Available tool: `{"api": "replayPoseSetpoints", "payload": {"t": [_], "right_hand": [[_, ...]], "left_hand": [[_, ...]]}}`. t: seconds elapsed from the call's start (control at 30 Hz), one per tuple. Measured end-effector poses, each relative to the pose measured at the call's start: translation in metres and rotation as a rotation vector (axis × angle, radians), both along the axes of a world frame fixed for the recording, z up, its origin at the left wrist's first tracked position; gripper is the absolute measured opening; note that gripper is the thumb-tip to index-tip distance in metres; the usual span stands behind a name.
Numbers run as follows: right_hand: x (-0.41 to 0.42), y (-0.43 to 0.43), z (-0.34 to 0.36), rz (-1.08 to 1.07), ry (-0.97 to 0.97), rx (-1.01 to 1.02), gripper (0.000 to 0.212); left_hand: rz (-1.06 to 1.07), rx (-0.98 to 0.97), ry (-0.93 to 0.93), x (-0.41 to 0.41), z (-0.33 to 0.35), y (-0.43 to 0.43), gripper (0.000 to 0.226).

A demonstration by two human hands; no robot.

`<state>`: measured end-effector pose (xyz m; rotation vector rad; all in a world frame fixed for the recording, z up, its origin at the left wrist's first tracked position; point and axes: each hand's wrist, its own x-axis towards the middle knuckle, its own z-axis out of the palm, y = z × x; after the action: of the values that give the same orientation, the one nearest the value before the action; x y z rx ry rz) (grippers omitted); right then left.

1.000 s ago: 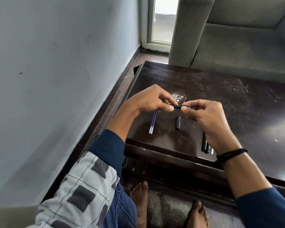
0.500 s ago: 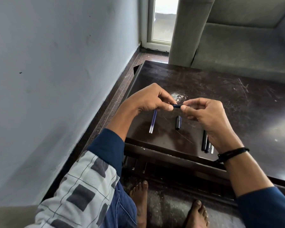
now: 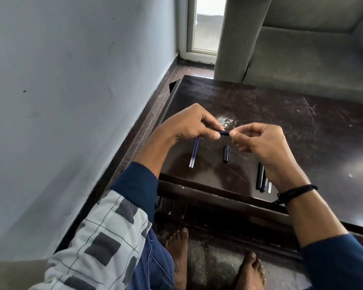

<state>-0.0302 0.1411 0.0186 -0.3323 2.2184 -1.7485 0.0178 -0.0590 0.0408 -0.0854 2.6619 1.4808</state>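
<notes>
Above the dark wooden table [image 3: 302, 126], my left hand [image 3: 189, 126] and my right hand [image 3: 264, 147] hold a short dark pen piece [image 3: 224, 133] between them. My left thumb and fingers pinch its left end, and my right fingertips pinch its right end. Two thin blue ink refills [image 3: 194, 152] lie side by side on the table under my left hand. A black pen cap [image 3: 226, 154] lies between my hands. Black pen barrels [image 3: 260, 178] lie under my right wrist, partly hidden.
A grey wall runs along the left, close to the table's left edge. A grey sofa [image 3: 302, 49] stands behind the table. My bare feet [image 3: 180, 252] rest on the floor under the near edge. A whitish stain [image 3: 225, 120] marks the tabletop.
My right hand has slid left along the piece, so less of it shows between my fingertips. The parts on the table have not moved.
</notes>
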Motion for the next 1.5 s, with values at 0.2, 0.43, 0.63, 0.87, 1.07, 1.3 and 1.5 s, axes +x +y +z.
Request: {"api": "replayPoseSetpoints", "payload": {"t": [0.2,0.43,0.63,0.87,1.07,1.3,1.5], "right_hand": [[-0.0002,-0.001,-0.0027,-0.009,0.04,0.083,0.031],[0.0001,-0.0005,-0.0002,0.03,0.043,0.036,0.012],[-0.0014,-0.0005,-0.0036,0.02,0.067,0.116,0.031],[-0.0028,0.0002,-0.0015,0.029,0.051,0.054,0.014],[-0.0013,-0.0022,-0.0039,-0.005,0.072,0.108,0.037],[-0.0023,-0.0011,-0.002,0.025,0.062,0.05,0.016],[-0.0009,-0.0028,-0.0033,-0.004,0.072,0.108,0.037]], "left_hand": [[-0.011,-0.02,0.006,-0.0003,0.0007,0.001,0.022],[-0.017,-0.009,0.005,0.0007,0.0011,0.0001,0.023],[-0.013,-0.007,0.006,-0.0006,0.0004,0.0017,0.021],[-0.007,-0.009,0.012,-0.0009,0.0007,0.0021,0.023],[-0.009,-0.008,0.03,0.0003,0.0024,0.0026,0.025],[-0.012,-0.004,0.017,0.0007,0.0024,0.0028,0.025],[-0.019,-0.017,0.021,0.0,0.0024,0.0022,0.025]]}}
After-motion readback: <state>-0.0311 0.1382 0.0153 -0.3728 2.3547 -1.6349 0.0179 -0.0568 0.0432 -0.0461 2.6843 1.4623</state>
